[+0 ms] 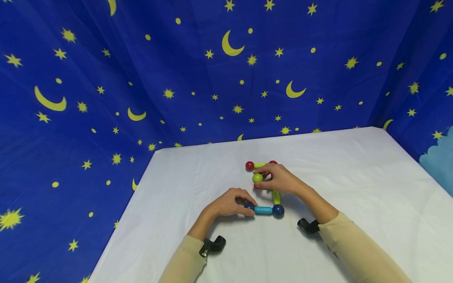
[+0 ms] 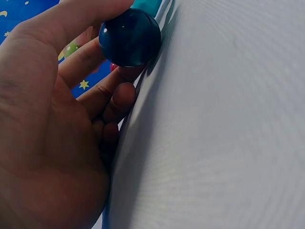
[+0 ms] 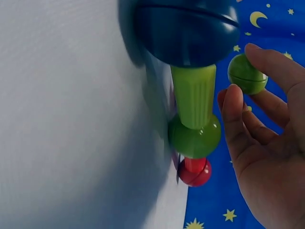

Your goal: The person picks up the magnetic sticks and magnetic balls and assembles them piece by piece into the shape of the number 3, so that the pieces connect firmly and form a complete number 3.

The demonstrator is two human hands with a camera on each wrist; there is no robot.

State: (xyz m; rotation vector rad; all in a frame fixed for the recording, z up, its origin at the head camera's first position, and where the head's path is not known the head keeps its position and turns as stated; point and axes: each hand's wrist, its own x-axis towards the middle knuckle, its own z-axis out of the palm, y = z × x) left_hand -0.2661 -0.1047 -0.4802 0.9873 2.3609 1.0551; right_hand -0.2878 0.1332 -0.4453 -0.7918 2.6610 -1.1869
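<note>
My left hand (image 1: 230,202) grips a dark blue ball (image 2: 129,38) at the left end of a light blue rod (image 1: 263,210). The rod's right end meets another dark blue ball (image 1: 278,211), from which a yellow-green rod (image 1: 276,197) runs away from me. Farther along that line, a second green ball (image 3: 194,136) sits on the rod, mostly hidden by my hand in the head view. Above these pieces, my right hand (image 1: 281,179) pinches a green ball (image 1: 257,178) between thumb and fingers. A bit of red (image 1: 257,186) shows just under that ball.
Behind my right hand, a yellow-green rod (image 1: 260,165) joins a red ball (image 1: 249,166) to another red ball (image 1: 273,162). Everything lies on a white cloth-covered table (image 1: 198,169). A blue curtain (image 1: 198,70) with yellow moons and stars hangs behind and beside it.
</note>
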